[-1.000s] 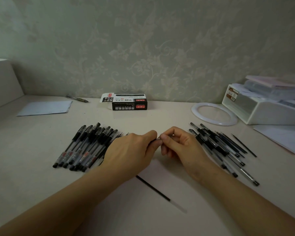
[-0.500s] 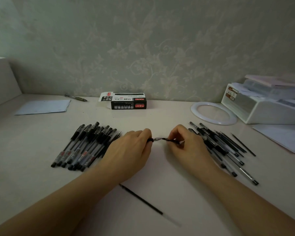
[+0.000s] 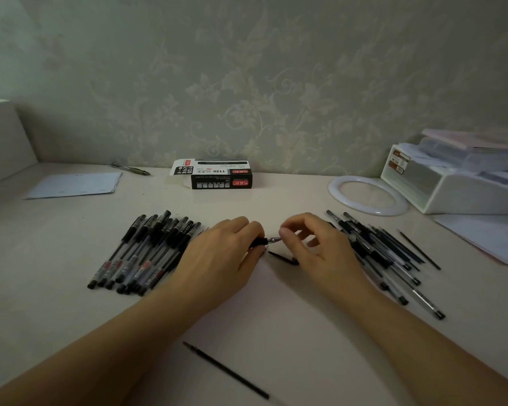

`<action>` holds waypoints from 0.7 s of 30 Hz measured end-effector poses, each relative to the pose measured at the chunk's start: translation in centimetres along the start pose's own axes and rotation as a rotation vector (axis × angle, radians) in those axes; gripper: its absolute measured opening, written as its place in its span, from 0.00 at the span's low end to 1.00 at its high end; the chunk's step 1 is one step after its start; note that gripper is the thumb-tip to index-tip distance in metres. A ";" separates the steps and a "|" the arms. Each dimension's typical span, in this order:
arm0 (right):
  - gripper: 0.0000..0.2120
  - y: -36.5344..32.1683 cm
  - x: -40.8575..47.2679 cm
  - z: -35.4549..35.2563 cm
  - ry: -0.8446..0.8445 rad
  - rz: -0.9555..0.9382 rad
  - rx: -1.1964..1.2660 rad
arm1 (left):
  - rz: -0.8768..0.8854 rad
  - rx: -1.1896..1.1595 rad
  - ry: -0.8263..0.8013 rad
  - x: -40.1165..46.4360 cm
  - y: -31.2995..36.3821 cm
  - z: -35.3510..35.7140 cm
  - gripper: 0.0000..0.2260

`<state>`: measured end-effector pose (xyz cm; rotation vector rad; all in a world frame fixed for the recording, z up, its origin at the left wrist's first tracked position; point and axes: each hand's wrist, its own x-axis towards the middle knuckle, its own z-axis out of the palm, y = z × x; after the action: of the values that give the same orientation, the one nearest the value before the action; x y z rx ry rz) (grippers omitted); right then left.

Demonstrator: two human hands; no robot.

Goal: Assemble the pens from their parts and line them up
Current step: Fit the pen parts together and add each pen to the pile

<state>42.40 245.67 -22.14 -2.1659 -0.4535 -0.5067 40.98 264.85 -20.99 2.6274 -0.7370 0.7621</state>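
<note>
A row of assembled pens (image 3: 147, 253) lies at the left. Just right of it, the left hand (image 3: 217, 256) grips a pen (image 3: 258, 242) mid-table, while the right hand (image 3: 314, 247) pinches its metal tip (image 3: 274, 239). Loose pen parts (image 3: 384, 256) are piled at the right.

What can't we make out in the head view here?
- Pen barrel: mostly hidden under the left hand; only its tip end shows.
- Small metal tip at the right hand: too small to tell if seated.
- Dark piece below the right hand: partly covered, identity unclear.
- Box print: too small to read.
</note>
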 end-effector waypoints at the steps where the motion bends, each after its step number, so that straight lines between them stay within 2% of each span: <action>1: 0.05 -0.1 0.0 0.1 -0.028 -0.008 0.018 | 0.010 -0.025 0.008 0.1 0.2 -0.1 0.06; 5: 0.07 0.0 -0.2 0.5 -0.154 0.004 0.124 | 0.026 -0.095 0.006 0.2 0.4 -0.3 0.05; 11: 0.14 -0.3 0.0 0.4 -0.184 0.080 0.320 | 0.005 -0.118 -0.011 0.3 0.6 -0.6 0.07; 16: 0.11 -0.3 -0.1 -0.1 -0.184 0.076 0.337 | -0.056 -0.082 -0.088 0.2 0.6 -0.4 0.11; 21: 0.05 -0.3 -0.1 -0.3 -0.202 0.100 0.369 | -0.094 -0.058 -0.150 0.1 0.5 -0.3 0.13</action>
<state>42.06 245.59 -21.83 -1.8762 -0.5016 -0.1341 40.63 264.48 -20.65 2.6667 -0.6583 0.5141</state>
